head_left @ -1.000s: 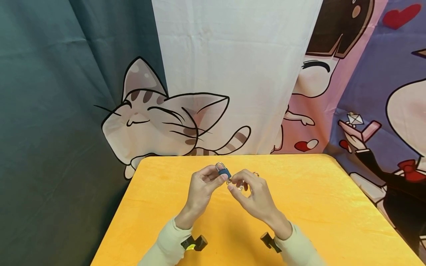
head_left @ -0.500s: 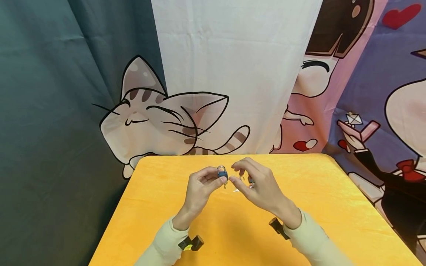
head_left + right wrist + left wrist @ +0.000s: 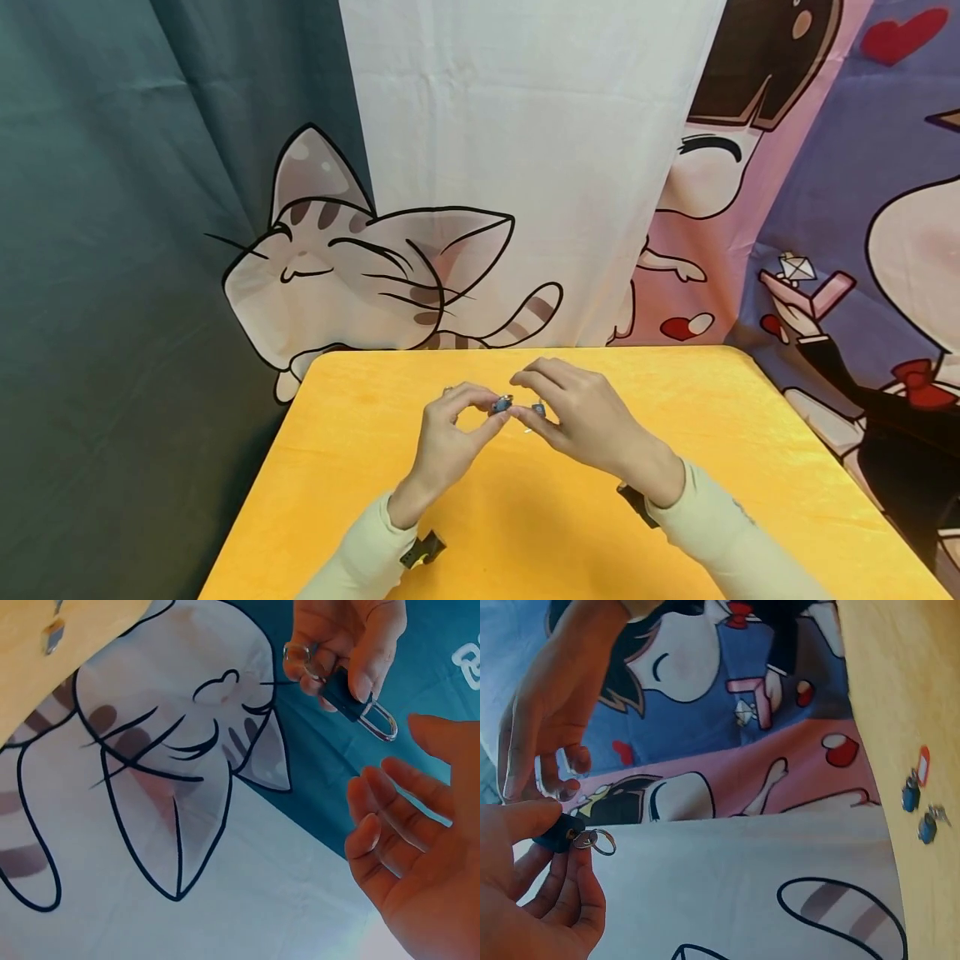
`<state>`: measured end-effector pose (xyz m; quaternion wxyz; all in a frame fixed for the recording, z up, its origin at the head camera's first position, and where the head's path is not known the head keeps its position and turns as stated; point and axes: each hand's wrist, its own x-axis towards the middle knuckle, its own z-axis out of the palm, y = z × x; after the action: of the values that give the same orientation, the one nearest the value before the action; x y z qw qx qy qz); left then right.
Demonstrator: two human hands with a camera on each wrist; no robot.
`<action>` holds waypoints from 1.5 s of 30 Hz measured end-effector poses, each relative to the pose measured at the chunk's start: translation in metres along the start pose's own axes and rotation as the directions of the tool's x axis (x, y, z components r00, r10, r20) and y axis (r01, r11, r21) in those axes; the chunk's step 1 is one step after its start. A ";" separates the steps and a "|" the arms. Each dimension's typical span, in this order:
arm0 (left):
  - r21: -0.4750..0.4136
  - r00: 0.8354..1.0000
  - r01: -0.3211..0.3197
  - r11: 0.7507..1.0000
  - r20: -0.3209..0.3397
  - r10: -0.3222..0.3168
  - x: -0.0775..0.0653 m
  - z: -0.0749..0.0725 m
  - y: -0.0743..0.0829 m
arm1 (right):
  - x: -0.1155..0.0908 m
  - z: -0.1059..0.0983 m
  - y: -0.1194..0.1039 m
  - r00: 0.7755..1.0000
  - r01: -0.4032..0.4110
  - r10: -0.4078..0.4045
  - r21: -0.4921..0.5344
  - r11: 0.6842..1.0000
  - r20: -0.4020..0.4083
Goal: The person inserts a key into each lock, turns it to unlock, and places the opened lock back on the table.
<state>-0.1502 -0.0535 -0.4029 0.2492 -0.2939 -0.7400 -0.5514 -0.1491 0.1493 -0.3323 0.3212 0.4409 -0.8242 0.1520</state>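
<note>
My left hand (image 3: 447, 429) pinches a small blue padlock (image 3: 343, 694) between thumb and fingers, above the table. Its silver shackle (image 3: 382, 725) points toward my right hand in the right wrist view. At the other end a key sits at the lock's base, with a metal key ring (image 3: 604, 841) hanging from it. My right hand (image 3: 585, 412) hovers just beside the padlock, fingers loosely bent and apart, holding nothing. In the right wrist view this hand (image 3: 420, 832) shows an open palm close to the shackle.
Two more blue padlocks lie on the yellow table, a farther one (image 3: 910, 795) and a nearer one (image 3: 928, 829), with a red tag (image 3: 924, 765) and a key (image 3: 939, 814) next to them. Printed cartoon curtains (image 3: 540, 167) hang behind the table's back edge.
My right hand has let go of the key end and moved off, then returned beside the lock. My left hand has turned the padlock, whose shackle pointed up before.
</note>
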 end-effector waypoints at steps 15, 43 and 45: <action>0.193 0.980 -0.195 0.962 0.083 0.182 -0.012 -0.002 -0.014 | -0.004 0.014 -0.001 0.979 0.188 -0.170 -0.168 0.968 0.116; 0.473 0.900 -0.426 0.771 0.137 0.414 -0.015 -0.004 -0.019 | -0.016 0.031 -0.002 0.997 -0.005 0.013 -0.109 0.994 0.079; 0.503 0.885 -0.453 0.736 0.156 0.438 -0.015 -0.004 -0.018 | -0.018 0.031 -0.002 0.994 -0.051 0.058 -0.074 0.996 0.090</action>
<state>-0.1520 -0.0638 -0.4239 0.4343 -0.3900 -0.7732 -0.2477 -0.1522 0.1427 -0.3671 0.2941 0.4129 -0.8549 0.1107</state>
